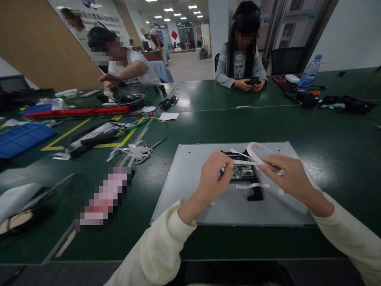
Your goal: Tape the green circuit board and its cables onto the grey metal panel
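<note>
A grey metal panel [208, 206] lies flat on the dark green table [297, 123] in front of me. A small green circuit board [242, 172] and black parts sit near its middle, with white tape strips [253, 185] stuck beside them. My right hand [287, 176] grips a roll of white tape [258, 152] just above the board. My left hand [212, 180] pinches the free end of the tape [242, 162], which stretches from the roll across to its fingers.
A heap of white tape scraps [133, 151] lies left of the panel, beside cables and a blue tray [20, 137]. One person [241, 59] sits opposite holding a phone; another [125, 63] works at the far left. A water bottle [309, 73] stands at the far right.
</note>
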`<state>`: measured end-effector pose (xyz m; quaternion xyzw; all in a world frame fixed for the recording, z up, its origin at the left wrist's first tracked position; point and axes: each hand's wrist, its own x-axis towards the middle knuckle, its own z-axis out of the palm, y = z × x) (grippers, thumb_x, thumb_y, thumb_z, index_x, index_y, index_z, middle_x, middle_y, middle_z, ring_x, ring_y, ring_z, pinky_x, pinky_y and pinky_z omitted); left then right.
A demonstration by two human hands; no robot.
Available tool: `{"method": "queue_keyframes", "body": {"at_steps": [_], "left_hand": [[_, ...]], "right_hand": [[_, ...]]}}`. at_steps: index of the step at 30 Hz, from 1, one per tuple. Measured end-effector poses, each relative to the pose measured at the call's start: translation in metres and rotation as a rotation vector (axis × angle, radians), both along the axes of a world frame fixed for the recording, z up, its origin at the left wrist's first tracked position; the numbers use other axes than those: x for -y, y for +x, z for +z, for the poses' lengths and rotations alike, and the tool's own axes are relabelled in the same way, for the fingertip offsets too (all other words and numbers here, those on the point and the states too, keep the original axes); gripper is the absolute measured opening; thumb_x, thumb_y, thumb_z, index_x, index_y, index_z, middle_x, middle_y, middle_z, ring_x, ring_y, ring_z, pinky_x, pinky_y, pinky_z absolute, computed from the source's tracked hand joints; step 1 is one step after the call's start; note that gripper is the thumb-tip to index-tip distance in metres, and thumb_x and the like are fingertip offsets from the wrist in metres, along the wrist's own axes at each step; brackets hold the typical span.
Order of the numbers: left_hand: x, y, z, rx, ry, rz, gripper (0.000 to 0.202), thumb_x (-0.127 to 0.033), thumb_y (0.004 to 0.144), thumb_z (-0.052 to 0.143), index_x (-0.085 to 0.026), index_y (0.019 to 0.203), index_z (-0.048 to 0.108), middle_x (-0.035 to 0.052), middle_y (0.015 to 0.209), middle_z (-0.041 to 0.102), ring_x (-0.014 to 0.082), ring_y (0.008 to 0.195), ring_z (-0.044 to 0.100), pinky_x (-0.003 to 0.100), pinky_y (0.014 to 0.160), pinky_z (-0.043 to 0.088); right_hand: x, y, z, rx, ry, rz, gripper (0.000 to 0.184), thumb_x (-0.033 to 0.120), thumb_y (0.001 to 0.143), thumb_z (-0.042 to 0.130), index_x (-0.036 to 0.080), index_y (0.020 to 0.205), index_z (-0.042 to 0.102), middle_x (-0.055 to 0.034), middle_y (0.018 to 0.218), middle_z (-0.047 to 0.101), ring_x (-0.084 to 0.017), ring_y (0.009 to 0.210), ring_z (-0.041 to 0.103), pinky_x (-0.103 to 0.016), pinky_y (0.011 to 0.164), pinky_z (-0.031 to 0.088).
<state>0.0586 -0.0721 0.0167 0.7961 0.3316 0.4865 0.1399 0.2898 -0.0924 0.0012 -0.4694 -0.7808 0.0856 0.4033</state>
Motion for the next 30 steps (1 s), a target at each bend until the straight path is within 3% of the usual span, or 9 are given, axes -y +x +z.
{"method": "queue_keyframes", "body": {"at_steps": [3,6,14,19,23,27,30], "left_hand": [[0.001,-0.002,-0.003,-0.076,0.204,0.003,0.013,-0.018,0.089,0.046,-0.02,0.078,0.053,0.0027,0.075,0.06,0.0161,0.077,0.055,0.033,0.075,0.044],[0.0,-0.004,-0.006,-0.14,0.275,0.054,0.01,-0.016,0.088,0.047,-0.02,0.081,0.054,0.0029,0.078,0.062,0.0166,0.079,0.057,0.035,0.079,0.043],[-0.007,-0.006,-0.009,-0.163,0.243,0.2,0.011,-0.015,0.09,0.047,-0.019,0.082,0.054,0.0031,0.077,0.06,0.017,0.079,0.054,0.035,0.078,0.041],[-0.009,-0.005,-0.01,-0.118,0.177,0.22,0.013,-0.017,0.092,0.045,-0.019,0.082,0.053,0.0027,0.078,0.059,0.0167,0.079,0.053,0.033,0.077,0.041],[-0.012,-0.006,-0.01,-0.07,0.133,0.259,0.016,-0.02,0.093,0.045,-0.019,0.079,0.052,0.0018,0.074,0.058,0.016,0.077,0.053,0.031,0.073,0.041],[-0.014,-0.006,-0.009,-0.066,0.129,0.286,0.018,-0.02,0.092,0.045,-0.019,0.076,0.052,0.001,0.072,0.058,0.0156,0.074,0.053,0.031,0.071,0.04],[-0.013,-0.006,-0.009,-0.06,0.118,0.311,0.02,-0.019,0.092,0.044,-0.019,0.075,0.052,0.0008,0.071,0.058,0.0156,0.074,0.054,0.031,0.072,0.04]], "right_hand": [[-0.001,0.001,-0.003,0.064,0.172,-0.077,0.019,0.032,0.086,0.061,0.017,0.096,0.068,-0.0053,0.077,0.068,-0.015,0.065,0.061,-0.028,0.06,0.046],[-0.003,0.003,-0.004,0.055,0.177,-0.095,0.019,0.032,0.085,0.063,0.016,0.093,0.068,-0.0031,0.07,0.065,-0.013,0.06,0.058,-0.026,0.056,0.044],[-0.003,-0.002,-0.001,-0.161,-0.121,-0.027,0.024,0.034,0.084,0.062,0.02,0.102,0.072,-0.0051,0.089,0.071,-0.015,0.07,0.063,-0.023,0.053,0.044],[-0.004,0.002,0.0,-0.256,-0.278,0.018,0.035,0.032,0.086,0.06,0.02,0.117,0.065,-0.0008,0.073,0.066,-0.011,0.059,0.055,-0.021,0.046,0.037],[-0.005,0.007,0.001,-0.292,-0.35,0.128,0.038,0.028,0.089,0.054,0.022,0.126,0.057,0.0,0.077,0.067,-0.011,0.062,0.057,-0.021,0.048,0.04],[-0.004,0.006,0.0,-0.195,-0.222,0.064,0.043,0.028,0.087,0.057,0.023,0.129,0.052,-0.0007,0.083,0.071,-0.012,0.06,0.061,-0.022,0.048,0.044],[-0.004,0.003,-0.004,-0.047,0.033,-0.012,0.046,0.027,0.085,0.061,0.023,0.13,0.052,-0.0032,0.093,0.072,-0.017,0.08,0.068,-0.028,0.068,0.053]]}}
